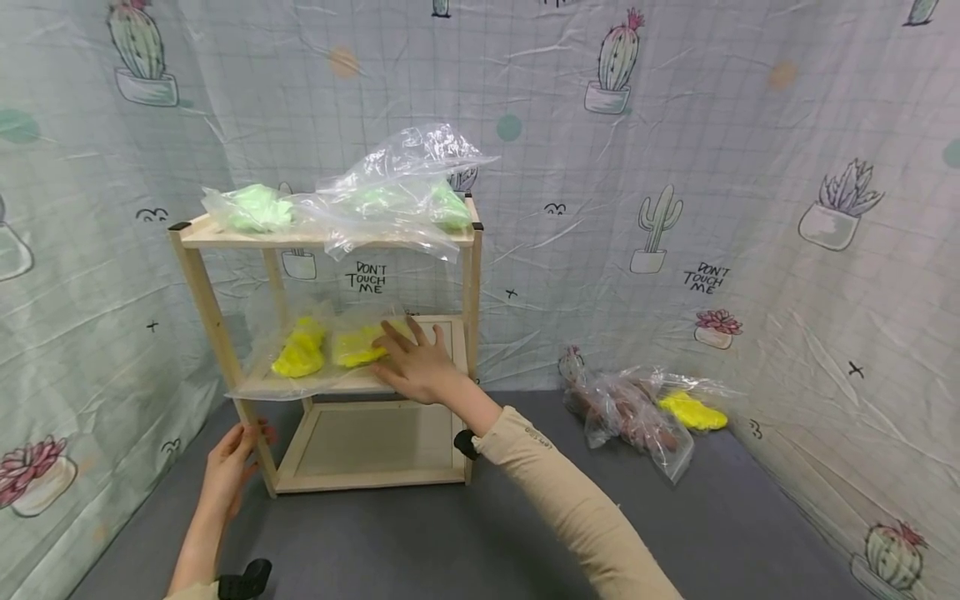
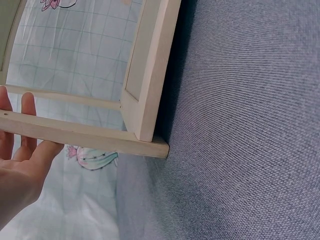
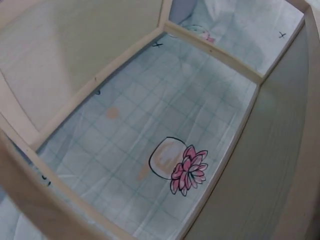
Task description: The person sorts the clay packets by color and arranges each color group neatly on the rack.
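Fingers [image 1: 398,336] of the right hand [image 1: 426,371]: spread apart, clamped on nothing, over the inner yellow bag [image 1: 352,350] on the middle shelf [image 1: 360,384]. Can't tell if the tips press on it or just hover; the right wrist view shows only rack frame and backdrop.

Left hand [image 1: 228,462]: fingers curled round the front left post [image 2: 85,134], low down. Reads as steadying the rack.

Outer yellow bag [image 1: 302,350] sits just beside the inner one, on the post side, its loose plastic hanging over the shelf's front edge. Top shelf [image 1: 255,241] carries bagged green stuff [image 1: 258,208].

On the table [image 1: 540,525], well right of the rack: another yellow bag [image 1: 693,411] beside bagged reddish-brown stuff [image 1: 630,417].

My read: step in hand is settling the inner yellow bag. Next move calls for a clean lift-off, no dragged plastic, then probably a reach right for the loose yellow. Overhang looks like a snag risk; I'd tuck it first.
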`<state>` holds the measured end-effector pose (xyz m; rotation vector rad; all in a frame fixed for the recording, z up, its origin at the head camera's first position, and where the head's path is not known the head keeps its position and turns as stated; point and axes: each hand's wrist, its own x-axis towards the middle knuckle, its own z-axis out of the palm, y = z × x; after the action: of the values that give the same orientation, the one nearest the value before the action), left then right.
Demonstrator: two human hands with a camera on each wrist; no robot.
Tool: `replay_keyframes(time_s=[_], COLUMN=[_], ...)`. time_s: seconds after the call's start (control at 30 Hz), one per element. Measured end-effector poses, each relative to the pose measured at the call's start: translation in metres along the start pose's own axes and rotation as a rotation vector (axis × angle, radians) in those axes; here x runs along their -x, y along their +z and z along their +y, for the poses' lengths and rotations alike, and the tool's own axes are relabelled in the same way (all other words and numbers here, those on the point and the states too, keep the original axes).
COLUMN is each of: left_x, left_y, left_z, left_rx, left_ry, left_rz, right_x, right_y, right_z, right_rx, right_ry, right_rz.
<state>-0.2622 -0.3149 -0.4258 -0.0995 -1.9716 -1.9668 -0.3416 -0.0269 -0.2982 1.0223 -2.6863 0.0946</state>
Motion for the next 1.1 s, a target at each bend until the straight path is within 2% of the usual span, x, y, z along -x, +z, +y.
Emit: replay_keyframes(time_s=[0.2,0.4,0.6,0.8,0.93,1.1], left_x=[0.0,0.0,0.0,-0.001,-0.004,-0.005], left_y=[0.0,0.0,0.0,0.0,-0.005,-0.013], left_z=[0.0,0.0,0.001,0.0,0.0,0.002], left_rx=[0.004,-0.005,-0.004,-0.028,-0.013,0.043], left_ry=[0.004,0.003,-0.005,-0.011,-0.013,-0.023], left_rz=[-0.009,-0.023,-0.027,-0.02,-0.083,-0.207], right_x=[0.011,0.033,0.07,0.111,0.135,0.166], right_y=[0.0,-0.003,0.0,0.005,0.011,0.02], right_z=[0.004,0.008,0.014,0.027,0.041,0.061], right_rx=[0.028,0.08,0.052,-0.009,-0.018,-0.029], right_ry=[-0.046,-0.106,-0.242,-0.334,-0.356,-0.32], right_rz=[0.095,0.194,0.37,0.487,0.534,0.523])
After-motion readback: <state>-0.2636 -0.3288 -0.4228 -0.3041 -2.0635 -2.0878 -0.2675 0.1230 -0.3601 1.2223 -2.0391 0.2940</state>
